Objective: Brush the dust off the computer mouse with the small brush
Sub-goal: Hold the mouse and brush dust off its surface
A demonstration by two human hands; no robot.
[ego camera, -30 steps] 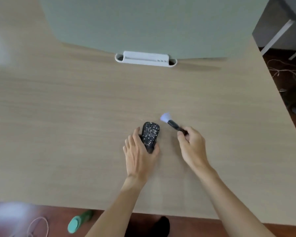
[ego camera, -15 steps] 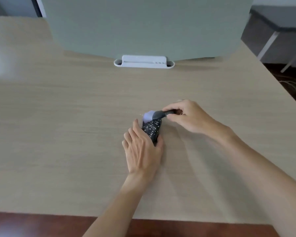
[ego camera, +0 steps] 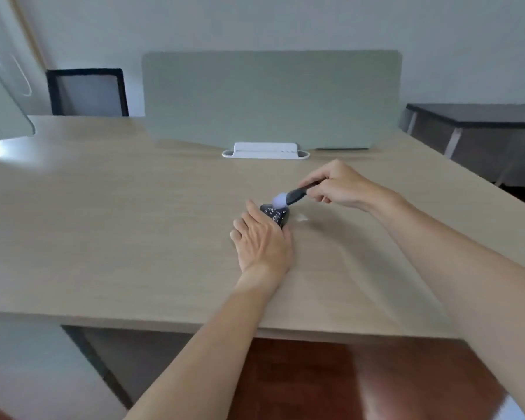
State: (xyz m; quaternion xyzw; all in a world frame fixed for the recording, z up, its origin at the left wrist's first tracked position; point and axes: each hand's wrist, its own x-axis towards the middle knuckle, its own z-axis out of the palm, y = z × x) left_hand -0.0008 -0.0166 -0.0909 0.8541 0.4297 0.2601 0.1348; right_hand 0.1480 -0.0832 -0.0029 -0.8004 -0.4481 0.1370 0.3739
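A black computer mouse (ego camera: 275, 214) speckled with white dust lies on the light wooden desk (ego camera: 134, 237). My left hand (ego camera: 262, 241) rests over its near end and grips its sides, hiding most of it. My right hand (ego camera: 337, 184) pinches the black handle of a small brush (ego camera: 291, 197) beyond and to the right of the mouse. The brush's pale bluish bristles touch the mouse's far end. A small whitish patch (ego camera: 302, 218) lies on the desk just right of the mouse.
A grey-green divider panel (ego camera: 270, 98) stands in a white clamp base (ego camera: 265, 151) at the desk's far edge. A dark chair back (ego camera: 87, 92) is behind at the left, a dark side table (ego camera: 473, 128) at the right. The near desk edge runs below my forearms.
My view has tilted up, showing wall and furniture. My right hand swung the brush from beside the mouse onto its far end. My left hand kept hold of the mouse.
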